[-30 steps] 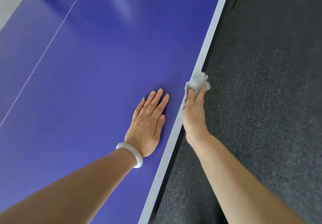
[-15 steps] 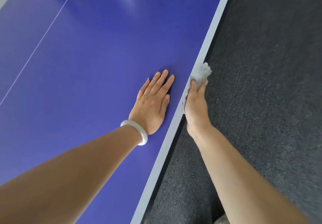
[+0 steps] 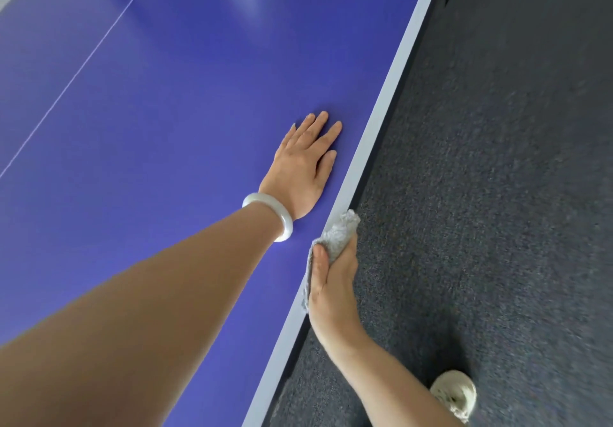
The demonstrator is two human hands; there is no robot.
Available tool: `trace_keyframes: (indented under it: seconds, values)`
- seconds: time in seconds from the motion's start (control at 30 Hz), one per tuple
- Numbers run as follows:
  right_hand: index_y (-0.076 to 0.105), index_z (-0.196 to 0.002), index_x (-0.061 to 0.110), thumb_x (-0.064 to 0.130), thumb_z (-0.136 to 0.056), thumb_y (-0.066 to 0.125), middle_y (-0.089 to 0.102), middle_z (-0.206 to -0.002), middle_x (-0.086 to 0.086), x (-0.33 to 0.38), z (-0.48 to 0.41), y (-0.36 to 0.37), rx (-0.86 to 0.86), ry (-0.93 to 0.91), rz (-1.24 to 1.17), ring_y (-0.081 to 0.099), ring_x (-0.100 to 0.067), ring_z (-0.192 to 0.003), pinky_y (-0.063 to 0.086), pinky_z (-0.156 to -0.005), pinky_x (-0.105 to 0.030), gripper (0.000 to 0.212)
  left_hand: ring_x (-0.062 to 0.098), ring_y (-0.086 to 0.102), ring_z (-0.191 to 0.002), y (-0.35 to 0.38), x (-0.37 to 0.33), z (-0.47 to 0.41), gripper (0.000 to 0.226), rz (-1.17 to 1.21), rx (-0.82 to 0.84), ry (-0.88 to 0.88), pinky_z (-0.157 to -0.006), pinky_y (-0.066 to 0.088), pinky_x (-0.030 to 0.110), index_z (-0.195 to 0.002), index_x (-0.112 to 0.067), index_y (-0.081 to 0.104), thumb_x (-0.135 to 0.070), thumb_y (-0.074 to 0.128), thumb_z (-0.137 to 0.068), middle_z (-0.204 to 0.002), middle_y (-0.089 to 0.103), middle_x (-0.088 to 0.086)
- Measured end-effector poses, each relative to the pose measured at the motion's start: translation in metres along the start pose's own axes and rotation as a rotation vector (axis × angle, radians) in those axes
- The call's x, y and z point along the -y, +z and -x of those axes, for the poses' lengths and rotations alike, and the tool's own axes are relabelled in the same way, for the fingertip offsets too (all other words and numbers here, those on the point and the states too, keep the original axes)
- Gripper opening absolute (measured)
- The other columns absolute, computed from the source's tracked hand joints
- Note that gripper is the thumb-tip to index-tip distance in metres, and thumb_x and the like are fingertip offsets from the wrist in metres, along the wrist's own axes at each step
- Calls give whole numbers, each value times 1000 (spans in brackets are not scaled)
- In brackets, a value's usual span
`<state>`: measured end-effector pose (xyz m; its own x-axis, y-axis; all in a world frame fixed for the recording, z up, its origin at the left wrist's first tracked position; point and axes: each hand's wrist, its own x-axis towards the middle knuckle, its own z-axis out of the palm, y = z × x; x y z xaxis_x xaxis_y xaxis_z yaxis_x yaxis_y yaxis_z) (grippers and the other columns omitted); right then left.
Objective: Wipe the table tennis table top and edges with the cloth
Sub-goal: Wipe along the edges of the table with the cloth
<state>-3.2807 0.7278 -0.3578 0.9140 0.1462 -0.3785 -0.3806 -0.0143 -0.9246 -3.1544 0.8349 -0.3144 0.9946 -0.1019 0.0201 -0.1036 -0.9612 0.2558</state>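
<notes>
The blue table tennis table top (image 3: 172, 121) fills the left and middle of the view, with a pale border stripe (image 3: 394, 71) running along its right edge. My left hand (image 3: 303, 164) lies flat and open on the blue surface close to that stripe, a white bangle on its wrist. My right hand (image 3: 331, 290) grips a grey cloth (image 3: 338, 234) and presses it against the table's side edge, just behind my left hand. Part of the cloth is hidden under my fingers.
Dark grey carpet (image 3: 497, 194) covers the floor to the right of the table. A light-coloured shoe (image 3: 456, 393) shows at the bottom right. A thin white centre line (image 3: 83, 68) crosses the table top at the left.
My right hand has slid the cloth back toward me along the table edge, from ahead of my left hand to behind it. My left hand stays flat on the top.
</notes>
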Motion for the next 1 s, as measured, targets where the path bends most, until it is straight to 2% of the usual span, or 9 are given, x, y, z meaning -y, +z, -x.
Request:
trace_keyframes:
  seconds: [0.13, 0.23, 0.4, 0.57, 0.7, 0.77, 0.83, 0.93, 1.0]
  values:
    - [3, -158, 18, 38, -102, 41, 29, -120, 5, -4, 0, 0, -7, -26, 43, 38, 13, -84, 27, -82, 6, 70, 25, 20, -151, 1, -5, 7, 45, -144, -8, -42, -122, 12, 35, -153, -20, 34, -26, 31, -109, -161, 27, 6]
    - [3, -159, 22, 44, -102, 39, 27, -121, 3, -6, -2, 0, -9, -3, 36, 34, -2, -103, 30, -90, -12, 71, 22, 16, -152, -1, -10, 21, 48, -183, 45, -102, -120, 15, 36, -156, -22, 26, -29, 28, -109, -164, 20, 1]
    - [3, -158, 24, 46, -102, 40, 33, -134, -10, -2, -1, 1, -20, 38, -3, 46, -22, -116, 33, -94, -24, 71, 19, 13, -152, -18, -13, 140, 52, -120, 141, -71, -120, 11, 31, -156, -19, 24, -28, 36, -107, -164, 17, -1]
    - [1, -158, 33, 49, -102, 41, 33, -146, -11, 1, 1, -4, 7, 47, -45, 51, -11, -97, 43, -83, -27, 71, 14, 5, -153, -24, 4, 263, 55, -169, 165, -63, -123, 7, 36, -158, -20, 18, -34, 23, -105, -166, 11, -4]
    - [6, -158, 35, 52, -102, 38, 39, -141, -14, 4, 14, 6, -82, 82, -71, 49, -7, -82, 41, -83, -31, 66, 19, 11, -153, -9, -3, 279, 54, -150, 99, -116, -123, 7, 40, -156, -13, 22, -25, 23, -103, -164, 17, 1]
    - [9, -159, 28, 48, -103, 37, 41, -140, -16, -8, 46, 22, -154, 86, -41, 50, -16, -89, 37, -87, -24, 66, 17, 9, -153, -7, -3, 280, 54, -160, 89, -117, -124, 7, 40, -156, -13, 21, -26, 21, -103, -164, 16, 1]
    - [11, -159, 19, 46, -102, 37, 41, -142, -15, -26, 98, 37, -175, 62, 0, 48, -21, -113, 28, -89, -9, 69, 14, 6, -153, -7, 0, 282, 55, -158, 87, -111, -124, 6, 39, -156, -14, 19, -27, 19, -104, -164, 14, 0]
    - [8, -159, 15, 54, -93, 31, 38, -143, -7, -45, 155, 49, -82, 42, -1, 42, 7, -120, 23, -95, 3, 80, 11, 2, -153, -8, 2, 283, 55, -118, 83, -104, -124, 3, 37, -157, -16, 18, -29, 17, -104, -165, 11, -3]
    - [8, -158, 13, 47, -96, 34, 35, -149, -9, -43, 148, 50, -71, 17, -16, 40, 3, -130, 25, -102, -3, 76, 10, 2, -153, -8, 3, 282, 55, -100, 72, -101, -124, 4, 37, -157, -16, 20, -30, 17, -104, -164, 11, -3]
